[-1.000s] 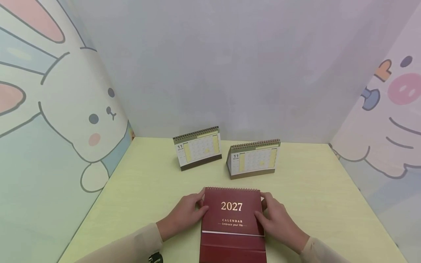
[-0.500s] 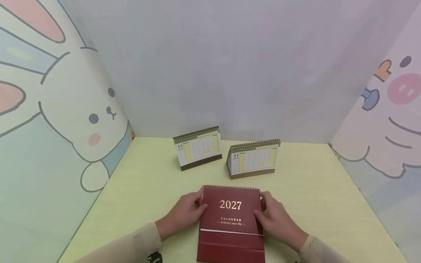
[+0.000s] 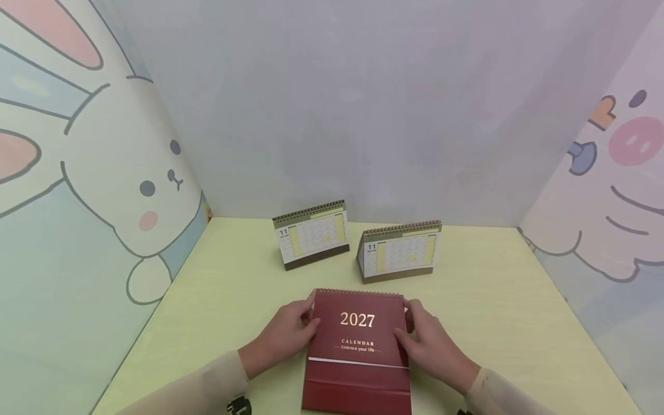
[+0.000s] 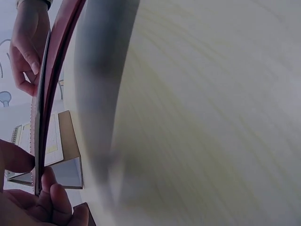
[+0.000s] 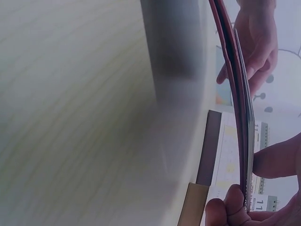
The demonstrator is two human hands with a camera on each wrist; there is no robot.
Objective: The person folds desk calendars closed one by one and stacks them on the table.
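Observation:
A dark red desk calendar [image 3: 358, 337] with gold "2027" lettering and a spiral-bound top edge lies flat between my two hands. My left hand [image 3: 285, 334] pinches its left edge near the spiral, thumb on the cover and fingers beneath. On the opposite edge my right hand [image 3: 436, 349] grips the same way. Both wrist views show the calendar edge-on, raised over the table with its shadow below; the red cover flap [image 5: 230, 52] and the pages [image 5: 249, 122] appear as thin layers. Its lower red panel [image 3: 357, 395] extends toward me.
Two standing desk calendars with green headers and month pages, a left one [image 3: 312, 235] and a right one [image 3: 400, 252], stand behind the red calendar. The pale yellow table [image 3: 498, 300] ends at a grey back wall [image 3: 332, 115]. Cartoon-printed side walls flank it.
Both hands have shifted the red calendar slightly left and away from me, so more of its lower panel shows. The two standing calendars have stayed in place.

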